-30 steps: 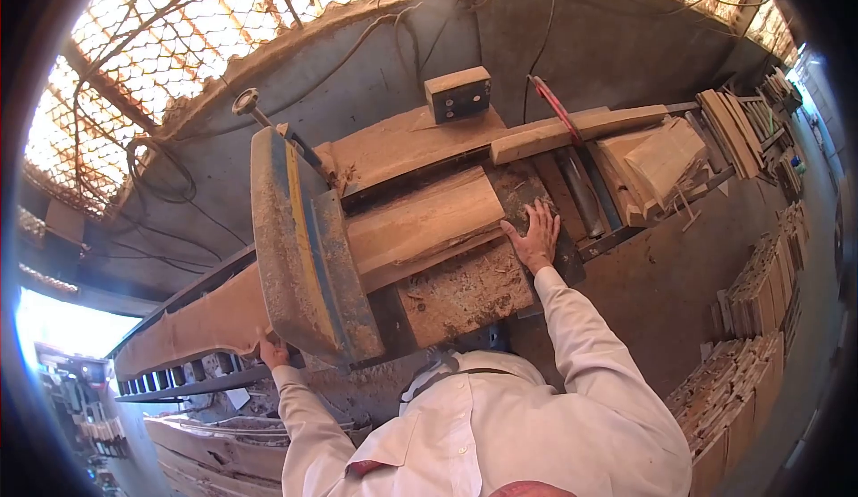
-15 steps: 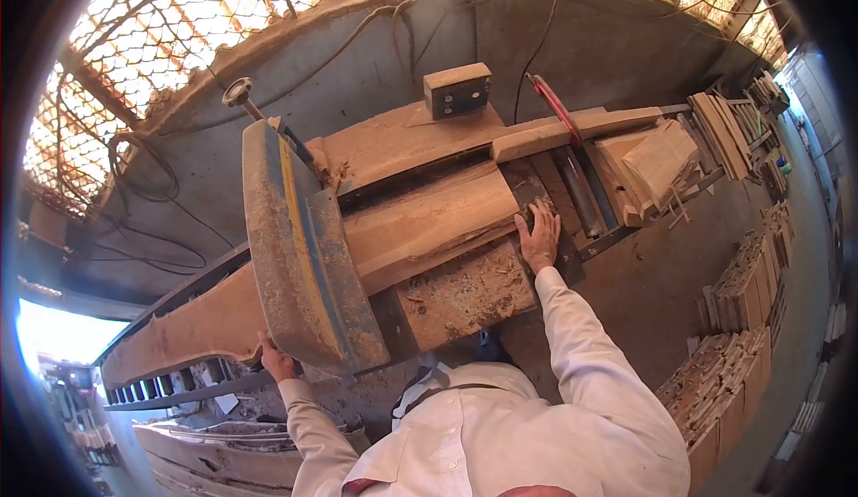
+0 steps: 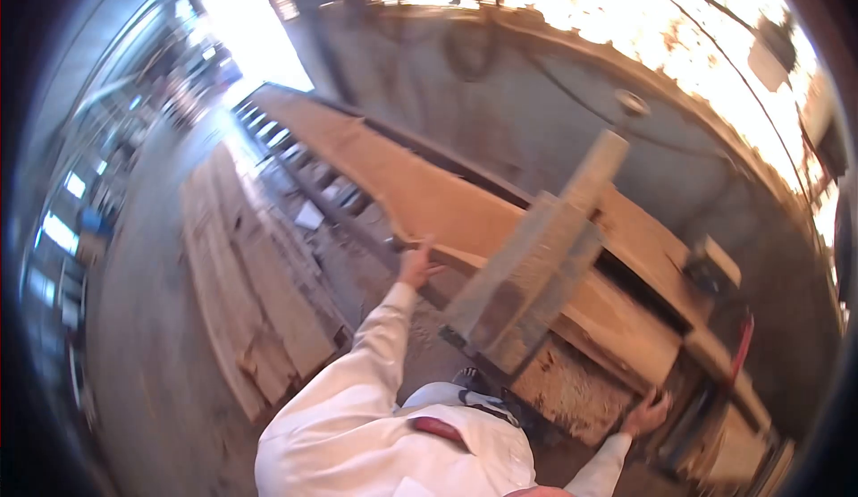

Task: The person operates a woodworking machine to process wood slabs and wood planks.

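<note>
A long wooden slab (image 3: 438, 189) lies along the machine bed and passes under a dusty metal guard (image 3: 536, 269). My left hand (image 3: 418, 265) is at the slab's near edge, left of the guard, with its fingers apart against the wood. At the slab's near end, right of the guard, my right hand (image 3: 647, 414) touches the end corner; its fingers are blurred and partly bent. Between guard and right hand, a sawdust-covered plate (image 3: 572, 390) sits below the slab's edge.
Large rough planks (image 3: 246, 273) lie on the floor at the left. Rollers (image 3: 344, 195) line the bed's far part. A red-handled tool (image 3: 743, 347) stands at the right, near a small block (image 3: 712, 266). A wall with cables runs behind the machine.
The view has swung left and tilted, bringing the floor planks and the bed's far end into sight. Both hands remain at the slab, the left at its edge and the right at its end.
</note>
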Tool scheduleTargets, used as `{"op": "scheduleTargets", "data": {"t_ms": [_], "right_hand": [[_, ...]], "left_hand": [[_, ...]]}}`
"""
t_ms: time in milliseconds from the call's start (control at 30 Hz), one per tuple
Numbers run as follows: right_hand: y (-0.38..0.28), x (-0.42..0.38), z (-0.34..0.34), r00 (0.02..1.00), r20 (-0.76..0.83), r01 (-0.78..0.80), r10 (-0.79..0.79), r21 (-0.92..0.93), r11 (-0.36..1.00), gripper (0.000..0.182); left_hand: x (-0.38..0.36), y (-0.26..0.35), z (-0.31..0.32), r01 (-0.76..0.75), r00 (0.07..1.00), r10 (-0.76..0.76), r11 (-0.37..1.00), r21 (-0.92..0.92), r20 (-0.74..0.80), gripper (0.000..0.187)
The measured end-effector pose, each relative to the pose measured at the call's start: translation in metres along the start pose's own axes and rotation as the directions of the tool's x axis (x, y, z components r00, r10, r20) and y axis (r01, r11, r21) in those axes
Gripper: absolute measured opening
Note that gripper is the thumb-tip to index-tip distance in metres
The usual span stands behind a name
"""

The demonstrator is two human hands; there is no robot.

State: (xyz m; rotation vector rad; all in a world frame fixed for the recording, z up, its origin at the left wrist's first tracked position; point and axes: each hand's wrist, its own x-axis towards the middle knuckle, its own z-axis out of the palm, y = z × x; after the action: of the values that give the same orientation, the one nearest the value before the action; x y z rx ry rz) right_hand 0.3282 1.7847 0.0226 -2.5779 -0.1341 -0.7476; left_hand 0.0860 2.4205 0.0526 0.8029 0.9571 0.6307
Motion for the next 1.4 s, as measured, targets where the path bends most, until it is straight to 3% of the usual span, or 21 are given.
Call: {"op": "scheduleTargets", "data": {"t_ms": [167,200,300,400,600,1033,1133,1233,1267,1300,1333,1367,1400], "right_hand": [[0.021,-0.005,0.023,0.983,0.067,-0.149,0.169,-0.232,0.961,0.069],[0.03,-0.007,0.025,0.981,0.084,-0.154,0.176,-0.222,0.963,0.071],[0.038,-0.006,0.03,0.975,0.115,-0.162,0.19,-0.22,0.962,0.076],[0.04,-0.009,0.032,0.968,0.112,-0.189,0.225,-0.266,0.945,0.079],[0.04,-0.008,0.037,0.958,0.122,-0.206,0.259,-0.335,0.92,0.08],[0.035,-0.006,0.031,0.954,0.137,-0.213,0.268,-0.32,0.923,0.077],[0.038,-0.006,0.029,0.952,0.136,-0.27,0.276,-0.058,0.961,0.071],[0.003,-0.012,0.007,0.931,0.063,-0.342,0.359,0.491,0.801,0.057],[0.015,-0.017,0.026,0.92,0.167,-0.384,0.354,0.56,0.734,0.052],[0.029,-0.029,0.031,0.898,0.251,-0.436,0.361,0.603,0.668,0.048],[0.001,-0.041,0.013,0.995,0.011,0.093,-0.101,0.297,0.95,0.039],[-0.034,-0.063,0.016,0.947,0.291,-0.313,0.137,0.731,0.607,0.031],[-0.06,-0.074,0.019,0.942,0.33,-0.26,0.065,0.593,0.762,0.026]], "left_hand": [[0.001,0.003,0.004,-0.089,0.972,0.112,0.989,0.116,-0.205,0.059],[-0.002,0.005,0.009,-0.117,0.954,0.146,0.985,0.124,-0.26,0.05],[-0.019,0.011,0.02,-0.152,0.93,0.197,0.975,0.162,-0.311,0.049],[-0.013,0.01,0.016,-0.122,0.943,0.164,0.98,0.16,-0.29,0.065],[-0.002,0.002,0.008,-0.128,0.961,0.159,0.981,0.146,-0.224,0.049],[0.002,0.003,0.005,-0.122,0.959,0.168,0.971,0.206,-0.228,0.053],[0.0,0.004,0.005,-0.119,0.959,0.164,0.973,0.196,-0.233,0.054],[0.003,0.001,0.005,-0.173,0.947,0.211,0.971,0.168,-0.241,0.052],[0.02,-0.013,-0.007,-0.35,0.88,0.433,0.868,0.352,-0.194,0.05],[0.035,-0.025,-0.021,-0.453,0.8,0.6,0.613,0.647,-0.008,0.05],[0.043,-0.03,-0.036,-0.5,0.703,0.684,0.282,0.819,0.195,0.051],[0.05,-0.033,-0.046,-0.509,0.682,0.662,0.124,0.852,0.311,0.051],[0.055,-0.036,-0.048,-0.53,0.701,0.635,0.158,0.833,0.325,0.052]]}}
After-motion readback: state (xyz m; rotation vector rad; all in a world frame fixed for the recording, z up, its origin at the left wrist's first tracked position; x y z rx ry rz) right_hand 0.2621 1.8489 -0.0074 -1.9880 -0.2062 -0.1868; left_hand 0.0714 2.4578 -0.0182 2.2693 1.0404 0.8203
